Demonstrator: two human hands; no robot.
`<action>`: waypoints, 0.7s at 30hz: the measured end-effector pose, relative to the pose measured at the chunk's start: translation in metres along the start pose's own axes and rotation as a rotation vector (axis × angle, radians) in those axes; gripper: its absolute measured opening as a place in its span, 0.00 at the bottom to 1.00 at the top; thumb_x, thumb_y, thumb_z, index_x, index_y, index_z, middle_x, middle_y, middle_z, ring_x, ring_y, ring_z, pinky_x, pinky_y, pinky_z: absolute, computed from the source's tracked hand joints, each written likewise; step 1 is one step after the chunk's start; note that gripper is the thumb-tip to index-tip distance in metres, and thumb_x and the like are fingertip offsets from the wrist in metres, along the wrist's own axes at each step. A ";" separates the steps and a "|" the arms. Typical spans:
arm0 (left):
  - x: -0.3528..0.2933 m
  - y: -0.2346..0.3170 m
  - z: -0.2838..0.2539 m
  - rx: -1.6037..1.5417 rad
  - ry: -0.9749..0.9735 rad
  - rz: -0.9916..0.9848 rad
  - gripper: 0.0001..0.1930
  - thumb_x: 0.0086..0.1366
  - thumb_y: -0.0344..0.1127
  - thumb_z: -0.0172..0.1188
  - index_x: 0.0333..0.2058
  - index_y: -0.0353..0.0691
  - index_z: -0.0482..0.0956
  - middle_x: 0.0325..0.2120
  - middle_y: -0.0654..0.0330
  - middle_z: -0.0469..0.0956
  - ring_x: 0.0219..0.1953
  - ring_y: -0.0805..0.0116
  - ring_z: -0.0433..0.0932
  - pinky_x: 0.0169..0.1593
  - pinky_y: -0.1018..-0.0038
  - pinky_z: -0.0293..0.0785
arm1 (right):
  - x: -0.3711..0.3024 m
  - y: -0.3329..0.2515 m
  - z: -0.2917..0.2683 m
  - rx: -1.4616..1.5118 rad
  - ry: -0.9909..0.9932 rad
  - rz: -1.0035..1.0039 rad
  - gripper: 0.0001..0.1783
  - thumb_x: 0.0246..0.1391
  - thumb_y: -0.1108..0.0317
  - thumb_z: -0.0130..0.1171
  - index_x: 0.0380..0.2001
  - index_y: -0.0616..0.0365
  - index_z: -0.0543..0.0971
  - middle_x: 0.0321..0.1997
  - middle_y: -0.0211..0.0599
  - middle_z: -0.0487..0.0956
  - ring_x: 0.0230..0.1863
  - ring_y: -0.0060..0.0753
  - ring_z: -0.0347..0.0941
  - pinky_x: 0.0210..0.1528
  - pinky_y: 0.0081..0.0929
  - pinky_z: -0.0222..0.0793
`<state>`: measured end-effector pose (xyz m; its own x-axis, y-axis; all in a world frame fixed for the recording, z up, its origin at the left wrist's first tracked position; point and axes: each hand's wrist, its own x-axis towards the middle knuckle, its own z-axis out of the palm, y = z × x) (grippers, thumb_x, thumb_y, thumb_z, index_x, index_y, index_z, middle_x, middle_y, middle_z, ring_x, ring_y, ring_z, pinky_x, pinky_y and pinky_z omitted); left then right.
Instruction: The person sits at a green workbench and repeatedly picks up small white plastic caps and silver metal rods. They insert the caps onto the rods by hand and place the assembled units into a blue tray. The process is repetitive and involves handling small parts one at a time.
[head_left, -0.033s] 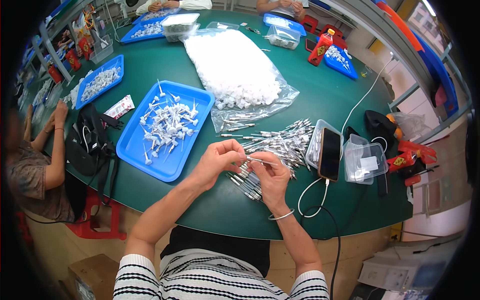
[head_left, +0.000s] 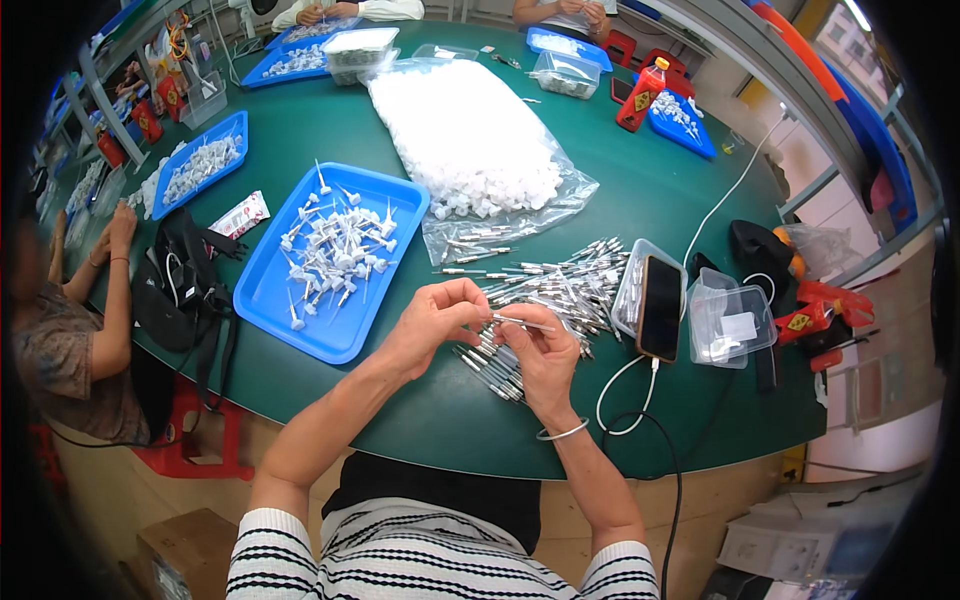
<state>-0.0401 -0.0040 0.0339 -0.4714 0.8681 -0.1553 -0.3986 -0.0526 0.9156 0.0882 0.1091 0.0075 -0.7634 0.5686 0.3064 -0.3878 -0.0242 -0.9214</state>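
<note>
My left hand (head_left: 440,318) is closed in a pinch at the left end of a thin metal rod (head_left: 525,322). My right hand (head_left: 545,362) has thumb and fingers closed on the same rod, which points to the right. Whether a small white piece sits between my left fingertips is hidden. Right under and behind my hands lies a loose pile of thin metal rods (head_left: 580,285). To the left stands a blue tray (head_left: 262,290) of white plastic caps with thin stems (head_left: 340,240). Beyond my hands lies a clear plastic bag (head_left: 470,140) full of small white pieces.
Right of the pile, a phone (head_left: 658,308) leans on a clear box (head_left: 632,270) of rods, its white cable (head_left: 615,428) looping nearby. Further right is an open clear box (head_left: 730,325). A black bag (head_left: 175,280) lies at left beside a co-worker. A red bottle (head_left: 642,95) stands far right.
</note>
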 end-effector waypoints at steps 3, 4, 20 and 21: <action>-0.001 0.005 -0.002 0.081 0.027 0.013 0.04 0.58 0.33 0.59 0.28 0.40 0.76 0.26 0.67 0.74 0.31 0.80 0.73 0.35 0.78 0.74 | 0.000 -0.003 0.004 -0.015 -0.007 -0.001 0.07 0.58 0.78 0.56 0.40 0.66 0.76 0.40 0.39 0.78 0.35 0.23 0.76 0.39 0.20 0.75; 0.000 0.007 -0.004 0.112 0.031 0.015 0.04 0.58 0.33 0.59 0.28 0.40 0.76 0.27 0.67 0.75 0.31 0.79 0.73 0.35 0.79 0.74 | 0.000 -0.004 0.004 -0.020 -0.005 -0.001 0.07 0.59 0.77 0.55 0.40 0.66 0.76 0.40 0.40 0.78 0.36 0.23 0.76 0.39 0.20 0.75; 0.140 0.008 -0.056 1.845 0.267 0.628 0.08 0.50 0.23 0.56 0.31 0.36 0.76 0.28 0.50 0.74 0.36 0.52 0.78 0.38 0.63 0.76 | 0.008 -0.006 -0.010 0.007 0.144 -0.039 0.07 0.60 0.71 0.56 0.40 0.64 0.74 0.40 0.35 0.77 0.36 0.21 0.75 0.40 0.19 0.74; 0.143 0.010 -0.054 1.881 0.232 0.647 0.08 0.50 0.23 0.56 0.32 0.36 0.75 0.30 0.50 0.74 0.37 0.53 0.77 0.38 0.64 0.76 | 0.009 -0.005 -0.012 0.008 0.151 -0.047 0.07 0.60 0.72 0.56 0.40 0.64 0.75 0.40 0.35 0.77 0.36 0.21 0.75 0.40 0.19 0.75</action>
<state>-0.1539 0.0924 0.0009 -0.3155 0.8600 0.4010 0.9376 0.3476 -0.0078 0.0897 0.1246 0.0122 -0.6582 0.6864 0.3094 -0.4258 -0.0004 -0.9048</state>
